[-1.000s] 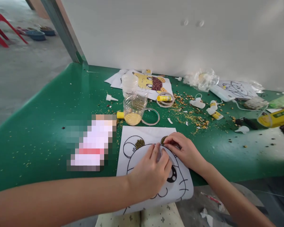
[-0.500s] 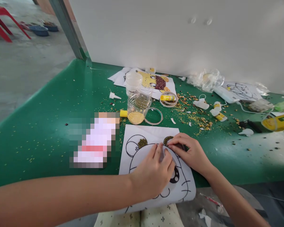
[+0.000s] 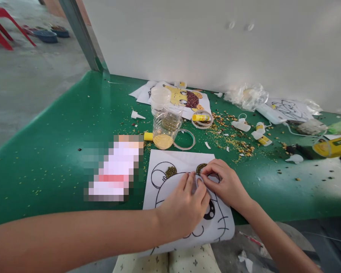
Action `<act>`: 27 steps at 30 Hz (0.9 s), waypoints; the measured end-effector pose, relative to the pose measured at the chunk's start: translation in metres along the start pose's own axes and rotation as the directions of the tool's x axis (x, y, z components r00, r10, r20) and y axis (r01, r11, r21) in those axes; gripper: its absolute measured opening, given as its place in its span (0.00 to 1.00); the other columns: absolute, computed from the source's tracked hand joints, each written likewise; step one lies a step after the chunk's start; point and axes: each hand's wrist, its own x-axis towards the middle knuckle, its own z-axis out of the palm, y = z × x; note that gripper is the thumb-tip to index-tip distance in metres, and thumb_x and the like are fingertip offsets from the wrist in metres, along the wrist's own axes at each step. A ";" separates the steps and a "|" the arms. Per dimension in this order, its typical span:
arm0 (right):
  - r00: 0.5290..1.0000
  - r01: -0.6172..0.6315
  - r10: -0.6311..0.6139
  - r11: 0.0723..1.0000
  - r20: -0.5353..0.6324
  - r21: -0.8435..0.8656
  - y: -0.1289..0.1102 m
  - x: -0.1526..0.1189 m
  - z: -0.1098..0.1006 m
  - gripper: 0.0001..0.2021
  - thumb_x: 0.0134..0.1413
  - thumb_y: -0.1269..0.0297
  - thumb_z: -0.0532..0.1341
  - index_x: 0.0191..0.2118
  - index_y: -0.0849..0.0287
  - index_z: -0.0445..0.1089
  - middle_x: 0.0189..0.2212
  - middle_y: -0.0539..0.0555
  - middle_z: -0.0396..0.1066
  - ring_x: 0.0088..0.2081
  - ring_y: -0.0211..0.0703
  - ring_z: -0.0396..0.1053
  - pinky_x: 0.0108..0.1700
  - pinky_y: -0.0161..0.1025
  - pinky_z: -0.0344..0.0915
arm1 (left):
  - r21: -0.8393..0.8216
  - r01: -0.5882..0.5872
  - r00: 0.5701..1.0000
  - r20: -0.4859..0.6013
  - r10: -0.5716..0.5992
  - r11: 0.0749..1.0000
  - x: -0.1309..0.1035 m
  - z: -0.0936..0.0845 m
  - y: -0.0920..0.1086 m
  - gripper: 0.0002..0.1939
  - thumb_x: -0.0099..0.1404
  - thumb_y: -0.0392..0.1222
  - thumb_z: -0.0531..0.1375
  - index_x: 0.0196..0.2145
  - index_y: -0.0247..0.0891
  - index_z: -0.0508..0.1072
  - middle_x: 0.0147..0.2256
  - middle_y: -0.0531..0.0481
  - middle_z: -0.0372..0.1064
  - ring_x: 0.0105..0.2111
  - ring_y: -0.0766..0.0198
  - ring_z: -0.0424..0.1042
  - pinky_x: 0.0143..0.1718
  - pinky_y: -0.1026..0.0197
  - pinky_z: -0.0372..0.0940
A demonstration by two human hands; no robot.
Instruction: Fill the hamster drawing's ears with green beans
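Observation:
A white sheet with a black-line animal face (image 3: 216, 231) lies at the table's front edge. Dark green beans (image 3: 171, 172) fill part of the ear on the left, and more beans (image 3: 201, 168) line the ear on the right. My left hand (image 3: 186, 206) rests on the face drawing with its fingers spread. Beside the right ear, my right hand (image 3: 223, 182) has thumb and index finger pinched together at the beans; whatever is between the fingertips is too small to make out.
Clear cups (image 3: 166, 131), tape rolls (image 3: 184, 139) and a glue stick (image 3: 201, 118) stand behind the sheet. Scattered seeds (image 3: 238, 146) and glue bottles (image 3: 263, 139) lie to the right. A blurred-out phone-like object (image 3: 113, 170) is at the left.
My right hand has shifted slightly, and its thumb and index finger are closer together at the ear. My left hand has stayed in place.

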 end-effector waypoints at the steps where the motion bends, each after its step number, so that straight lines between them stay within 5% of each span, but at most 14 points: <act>1: 1.000 -0.009 0.009 1.000 -0.005 -0.004 -0.001 0.000 0.001 0.04 0.51 0.71 0.59 0.28 0.57 0.65 0.28 0.50 0.65 0.35 0.39 0.62 0.37 0.37 0.61 | 0.000 0.001 1.000 0.001 -0.001 1.000 0.000 0.000 0.000 0.20 0.60 0.36 0.48 0.47 0.23 0.66 0.46 0.32 0.65 0.49 0.38 0.66 0.50 0.44 0.60; 27: 0.997 -0.072 0.073 0.996 -0.004 0.059 -0.002 -0.001 0.003 0.04 0.51 0.71 0.58 0.27 0.57 0.64 0.28 0.51 0.65 0.35 0.42 0.63 0.37 0.40 0.61 | -0.001 0.004 1.000 0.008 -0.004 1.000 0.001 0.000 0.001 0.19 0.61 0.36 0.49 0.46 0.23 0.67 0.46 0.32 0.65 0.49 0.38 0.65 0.50 0.44 0.60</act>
